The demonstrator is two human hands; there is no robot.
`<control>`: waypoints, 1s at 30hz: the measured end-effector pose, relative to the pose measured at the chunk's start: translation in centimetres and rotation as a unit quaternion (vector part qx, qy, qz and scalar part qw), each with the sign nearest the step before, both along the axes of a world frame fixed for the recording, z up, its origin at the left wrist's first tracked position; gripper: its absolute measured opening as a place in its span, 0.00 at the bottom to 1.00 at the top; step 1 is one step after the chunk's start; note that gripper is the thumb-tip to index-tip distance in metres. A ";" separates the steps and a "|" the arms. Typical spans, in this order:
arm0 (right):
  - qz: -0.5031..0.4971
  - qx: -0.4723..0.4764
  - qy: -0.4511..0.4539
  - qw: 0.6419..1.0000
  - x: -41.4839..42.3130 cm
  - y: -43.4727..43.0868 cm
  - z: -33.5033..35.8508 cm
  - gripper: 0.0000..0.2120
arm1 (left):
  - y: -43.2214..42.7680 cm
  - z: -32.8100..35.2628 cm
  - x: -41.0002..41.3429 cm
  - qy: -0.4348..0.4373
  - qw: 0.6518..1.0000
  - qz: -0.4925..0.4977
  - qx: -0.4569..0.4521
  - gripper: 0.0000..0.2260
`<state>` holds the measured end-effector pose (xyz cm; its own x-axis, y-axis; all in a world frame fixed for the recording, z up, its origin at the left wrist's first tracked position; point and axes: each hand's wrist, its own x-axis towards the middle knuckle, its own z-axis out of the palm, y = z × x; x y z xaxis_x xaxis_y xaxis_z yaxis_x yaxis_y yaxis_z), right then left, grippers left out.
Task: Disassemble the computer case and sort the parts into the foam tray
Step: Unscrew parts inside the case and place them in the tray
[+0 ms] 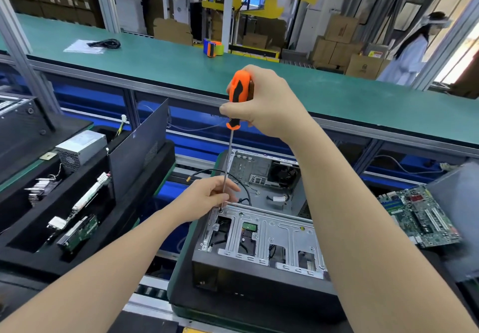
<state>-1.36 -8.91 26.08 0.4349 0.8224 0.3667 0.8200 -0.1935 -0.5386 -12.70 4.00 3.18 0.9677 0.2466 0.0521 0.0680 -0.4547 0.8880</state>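
Metal computer case (259,231) is lying open before us, foam tray (31,252) at its left | we are pinching the screwdriver (239,89) shaft at the case's corner with left hand (204,197) | we are clamping right hand (269,104) round its orange handle

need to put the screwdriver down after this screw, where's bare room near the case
The green bench behind is bare between the black cable and the tape dispenser, and again right of the dispenser. Crowded: the foam tray on the left already holds parts, and the motherboard lies close to the computer case on its right.
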 end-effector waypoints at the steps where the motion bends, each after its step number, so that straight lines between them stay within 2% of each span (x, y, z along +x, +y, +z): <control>1: 0.006 -0.012 0.002 1.000 0.1 -0.1 0.2 0.17 | 0.1 0.2 0.0 -0.003 1.000 -0.005 -0.005 0.18; 5: 0.023 -0.041 0.012 0.999 0.7 -0.7 0.6 0.16 | 0.2 1.1 -0.1 -0.014 1.000 -0.027 -0.001 0.18; 9: 0.012 -0.030 0.041 0.999 0.8 -0.5 0.1 0.14 | -0.1 1.0 0.0 -0.011 1.000 0.014 0.006 0.15; 12: -0.035 0.027 0.003 0.999 0.3 -0.3 -0.5 0.11 | -0.4 0.7 0.1 -0.011 0.999 0.035 0.010 0.14; 15: -0.104 0.102 -0.035 0.989 -0.5 0.1 -0.9 0.18 | -0.6 0.7 0.2 -0.008 0.999 0.036 0.020 0.14; 19: -0.165 0.069 -0.133 0.975 -1.2 0.6 -0.5 0.19 | -0.5 0.7 0.2 -0.004 0.999 0.028 0.027 0.13; 27: -0.053 -0.010 -0.100 0.994 0.0 -0.1 1.4 0.12 | -0.5 0.6 -0.2 -0.012 1.000 0.004 0.016 0.15; 30: -0.028 -0.013 -0.068 0.997 0.5 -0.4 1.6 0.13 | -0.4 0.7 -0.3 -0.011 1.000 0.005 0.009 0.16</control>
<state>-0.86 -9.31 27.68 0.4280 0.8080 0.4050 0.8729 -0.2534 -0.4169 -12.98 3.56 3.83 0.9639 0.2548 0.0772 0.0534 -0.4694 0.8814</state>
